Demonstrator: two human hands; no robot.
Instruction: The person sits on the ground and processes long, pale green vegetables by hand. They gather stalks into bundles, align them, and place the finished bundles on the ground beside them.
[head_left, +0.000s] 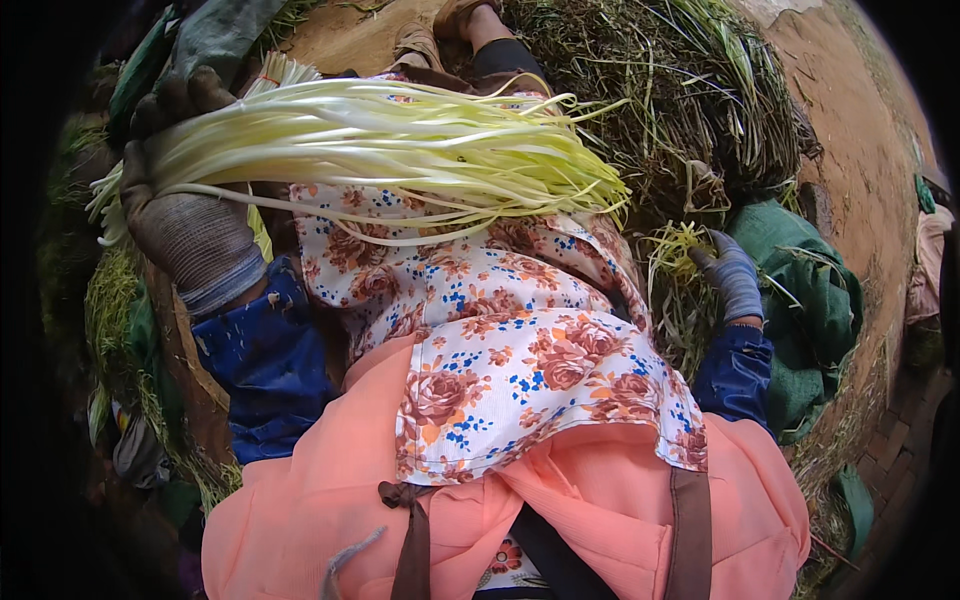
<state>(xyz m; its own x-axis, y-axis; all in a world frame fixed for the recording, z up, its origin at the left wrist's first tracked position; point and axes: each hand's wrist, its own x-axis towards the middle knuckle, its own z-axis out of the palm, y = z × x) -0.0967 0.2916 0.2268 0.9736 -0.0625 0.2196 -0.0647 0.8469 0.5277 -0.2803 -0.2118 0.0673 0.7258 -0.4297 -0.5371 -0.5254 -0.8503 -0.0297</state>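
My left hand (180, 202), in a soiled knit work glove, grips a thick bundle of blanched yellow chives (375, 150) near its white root ends. The stalks lie sideways above my floral apron (517, 360), their pale yellow tips pointing right. One stalk bows out below the others. Off to the right, my right hand (731, 274), in a grey-blue glove, is at a tuft of yellow leaf scraps (675, 251) over a heap of dry trimmings. Whether its fingers hold the scraps or only touch them is unclear.
A large mound of withered leaves (675, 97) rises beyond the right hand. Beside that hand sits a green woven sack (799, 315). At the top, a person's shoe (416, 45) rests on bare earth. Another tied pale bundle (281, 73) shows behind the chives. Greens (112, 315) lie at left.
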